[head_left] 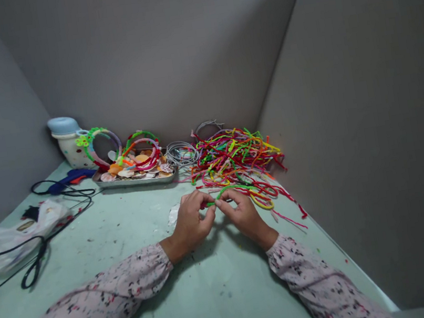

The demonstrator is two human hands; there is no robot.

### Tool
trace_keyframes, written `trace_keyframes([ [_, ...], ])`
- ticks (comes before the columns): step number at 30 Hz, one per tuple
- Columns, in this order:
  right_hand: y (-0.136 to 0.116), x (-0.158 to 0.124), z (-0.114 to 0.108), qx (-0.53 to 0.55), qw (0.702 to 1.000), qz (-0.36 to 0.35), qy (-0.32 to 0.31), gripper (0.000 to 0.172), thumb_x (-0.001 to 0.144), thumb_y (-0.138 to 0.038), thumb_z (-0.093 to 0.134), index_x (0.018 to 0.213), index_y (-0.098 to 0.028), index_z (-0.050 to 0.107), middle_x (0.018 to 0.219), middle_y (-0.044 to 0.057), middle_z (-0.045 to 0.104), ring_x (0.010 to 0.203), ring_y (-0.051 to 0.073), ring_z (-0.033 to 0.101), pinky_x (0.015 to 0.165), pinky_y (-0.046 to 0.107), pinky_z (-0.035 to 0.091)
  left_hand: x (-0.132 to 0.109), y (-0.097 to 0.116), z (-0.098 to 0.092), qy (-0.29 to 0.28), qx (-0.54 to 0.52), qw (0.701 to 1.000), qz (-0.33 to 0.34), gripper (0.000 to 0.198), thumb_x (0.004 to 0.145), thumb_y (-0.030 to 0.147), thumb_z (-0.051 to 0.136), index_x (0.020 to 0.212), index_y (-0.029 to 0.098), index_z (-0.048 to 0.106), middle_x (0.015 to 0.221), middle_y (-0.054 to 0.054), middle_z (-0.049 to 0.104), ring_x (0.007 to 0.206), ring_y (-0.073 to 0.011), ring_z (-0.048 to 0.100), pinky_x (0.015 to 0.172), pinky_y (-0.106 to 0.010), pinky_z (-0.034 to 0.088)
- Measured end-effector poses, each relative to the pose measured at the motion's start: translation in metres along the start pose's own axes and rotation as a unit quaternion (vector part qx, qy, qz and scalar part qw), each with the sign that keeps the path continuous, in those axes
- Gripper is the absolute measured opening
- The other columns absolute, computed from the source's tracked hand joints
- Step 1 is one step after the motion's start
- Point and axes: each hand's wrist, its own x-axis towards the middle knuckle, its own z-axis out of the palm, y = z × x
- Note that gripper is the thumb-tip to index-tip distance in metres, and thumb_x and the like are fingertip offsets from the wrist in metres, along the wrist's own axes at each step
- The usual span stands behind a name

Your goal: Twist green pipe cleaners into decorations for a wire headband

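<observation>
Between my hands, just above the table, is a green pipe cleaner [225,191], its near part pinched at the fingertips. My left hand [192,217] closes thumb and forefinger on it from the left. From the right, my right hand [243,215] pinches it too, the fingertips of both hands almost touching. A dark piece shows by the right fingers, too small to make out. Right behind my hands lies a tangled heap of coloured pipe cleaners [231,158], mostly red, green and yellow.
A metal tray [136,182] holds shells and decorated hoops [104,143]. Coiled wire [182,154] lies between tray and heap. To the left are a lidded cup [70,143], a blue glue gun [71,179], a black cable [44,240] and a plastic bag [20,235]. Grey walls enclose the table.
</observation>
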Motion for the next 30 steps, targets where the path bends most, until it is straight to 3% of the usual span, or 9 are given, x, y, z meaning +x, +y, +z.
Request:
trace_keyframes([
  [23,0.0006,0.0017,0.0010,0.045,0.999,0.023,-0.020,0.021,0.087,-0.029,0.054,0.068,-0.020,0.052,0.068,-0.002,0.052,0.067,0.015,0.051,0.066,0.027,0.042,0.0008,-0.0005,0.0009,-0.001,0.026,1.000,0.014,0.004,0.084,0.022,0.054,0.086,0.019,0.055,0.081,-0.003,0.061,0.079,-0.0187,0.055,0.079,-0.036,0.040],
  [30,-0.0011,0.0000,-0.0005,-0.047,0.994,-0.084,0.054,0.007,0.086,-0.025,0.060,0.093,-0.022,0.060,0.093,0.004,0.064,0.093,0.021,0.058,0.085,0.036,0.045,0.0017,-0.0027,0.0004,0.020,0.002,0.999,-0.034,0.003,0.086,0.022,0.055,0.086,0.019,0.056,0.084,-0.002,0.061,0.081,-0.0177,0.054,0.079,-0.034,0.040],
])
